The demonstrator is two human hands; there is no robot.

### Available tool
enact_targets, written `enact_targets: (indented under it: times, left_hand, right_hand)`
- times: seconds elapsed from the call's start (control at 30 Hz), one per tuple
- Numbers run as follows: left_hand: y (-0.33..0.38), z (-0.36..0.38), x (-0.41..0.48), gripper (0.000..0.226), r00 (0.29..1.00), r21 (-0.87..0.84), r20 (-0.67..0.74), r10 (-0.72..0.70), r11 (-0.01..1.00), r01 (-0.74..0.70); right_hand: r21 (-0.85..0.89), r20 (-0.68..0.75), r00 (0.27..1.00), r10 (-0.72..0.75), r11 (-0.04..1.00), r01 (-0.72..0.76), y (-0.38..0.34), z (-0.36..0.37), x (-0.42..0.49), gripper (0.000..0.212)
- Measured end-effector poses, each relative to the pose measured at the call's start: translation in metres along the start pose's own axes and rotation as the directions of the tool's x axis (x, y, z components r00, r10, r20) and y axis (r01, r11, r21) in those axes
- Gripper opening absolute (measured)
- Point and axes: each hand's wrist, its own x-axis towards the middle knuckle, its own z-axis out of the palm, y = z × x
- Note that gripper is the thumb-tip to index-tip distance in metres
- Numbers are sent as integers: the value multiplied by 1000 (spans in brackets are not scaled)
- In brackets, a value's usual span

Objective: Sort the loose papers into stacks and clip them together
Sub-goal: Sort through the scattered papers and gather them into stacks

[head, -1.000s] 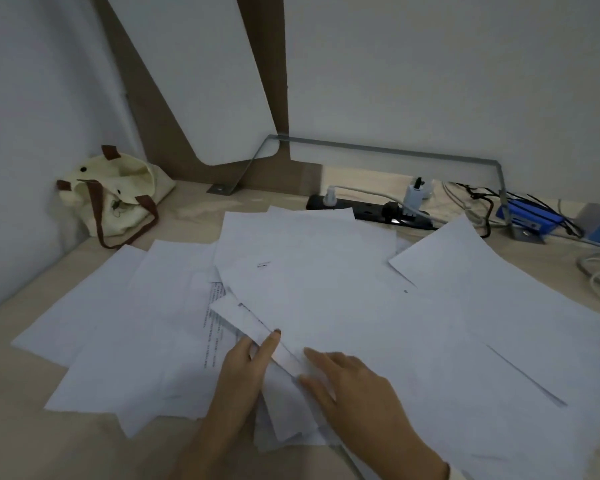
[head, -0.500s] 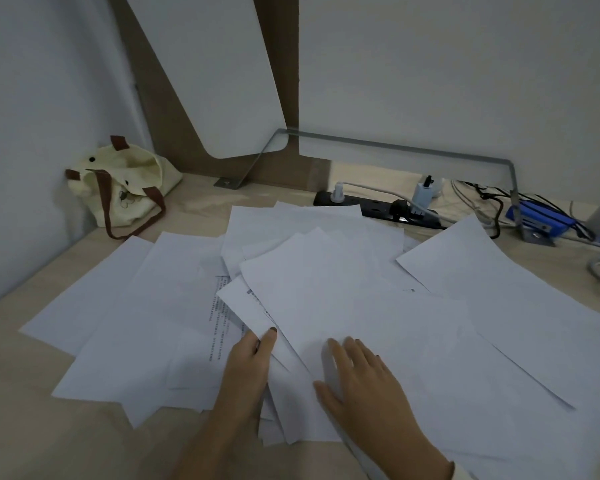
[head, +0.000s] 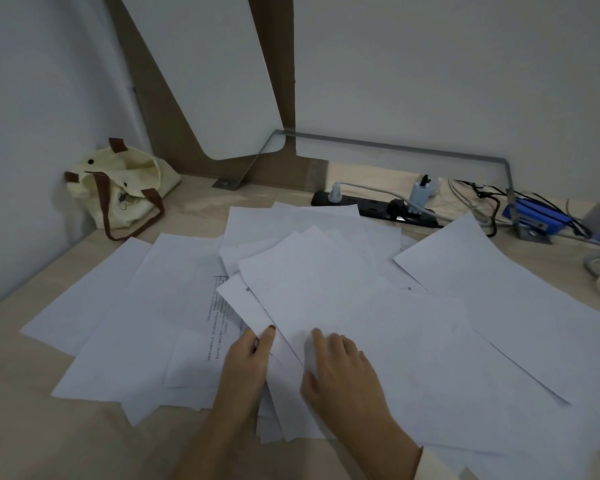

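Several loose white paper sheets (head: 326, 282) lie overlapped and askew across the light wooden desk (head: 32, 438). One sheet with printed text (head: 219, 317) peeks out left of centre. My left hand (head: 248, 365) pinches the left edge of a sheet near the front of the pile, thumb on top. My right hand (head: 340, 368) lies flat, fingers spread, pressing on the top sheet (head: 378, 327) just right of the left hand. No clip is visible.
A cream tote bag (head: 118, 188) with brown handles sits in the far left corner. A black power strip (head: 378, 206) with plugs, tangled cables (head: 482, 202) and a blue box (head: 534, 220) line the back right. A metal bracket (head: 395, 147) runs along the wall.
The top sheet has slid up and left over the pile under my right hand. My left hand stays at the same sheet edge.
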Motion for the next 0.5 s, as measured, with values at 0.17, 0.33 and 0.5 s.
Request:
enact_targets:
  times: [0.17, 0.33, 0.5]
  left_hand:
    - [2, 0, -4, 20, 998, 23, 69, 13, 1000, -15]
    - [3, -1, -7, 37, 995, -18, 99, 21, 1000, -19]
    - [1, -2, -5, 40, 999, -71, 30, -20, 997, 22]
  right_hand:
    - [-31, -24, 999, 25, 999, -26, -7, 7, 4, 50]
    - [108, 7, 997, -73, 992, 72, 1, -6, 3, 36]
    - [670, 138, 981, 136, 716, -194, 30, -59, 20, 16]
